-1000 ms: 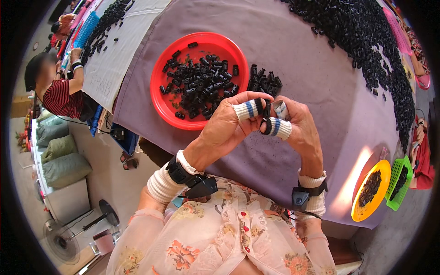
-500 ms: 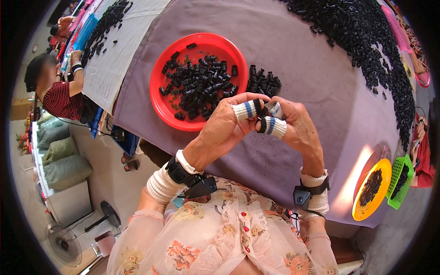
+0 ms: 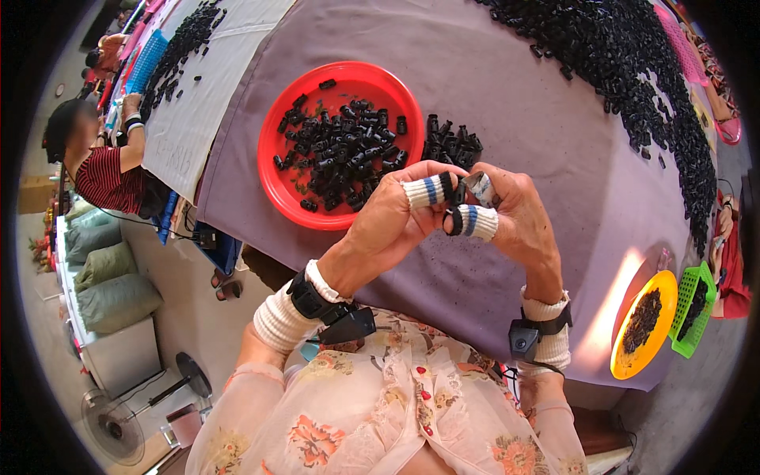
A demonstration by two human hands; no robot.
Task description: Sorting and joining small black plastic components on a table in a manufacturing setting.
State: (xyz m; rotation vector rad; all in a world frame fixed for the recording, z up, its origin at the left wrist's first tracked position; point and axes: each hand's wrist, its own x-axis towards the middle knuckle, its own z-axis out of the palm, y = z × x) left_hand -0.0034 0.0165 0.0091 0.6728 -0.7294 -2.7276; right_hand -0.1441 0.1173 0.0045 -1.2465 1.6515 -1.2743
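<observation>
My two hands meet above the cloth, just right of a red round tray [image 3: 273,170]. Between the fingertips sits a small black plastic piece [image 3: 461,192], mostly hidden. My left hand [image 3: 384,214] pinches it from the left, a striped knit sleeve on one finger. From the right my right hand [image 3: 518,206] closes on it too, wearing another striped finger sleeve and a pale wrap on a digit. Many small black cylindrical plastic parts [image 3: 348,146] lie in the tray. A small cluster of similar parts [image 3: 451,144] rests on the cloth beside the tray, beyond my fingers.
A large heap of black parts [image 3: 609,63] spreads along the far right of the cloth-covered table [image 3: 507,317]. At the right edge are a yellow tray [image 3: 621,360] with dark bits and a green basket [image 3: 687,336]. A person in a striped top [image 3: 107,170] works at the left.
Both hands stay nearly in place, with small finger shifts around the black piece. The whole view has shifted slightly.
</observation>
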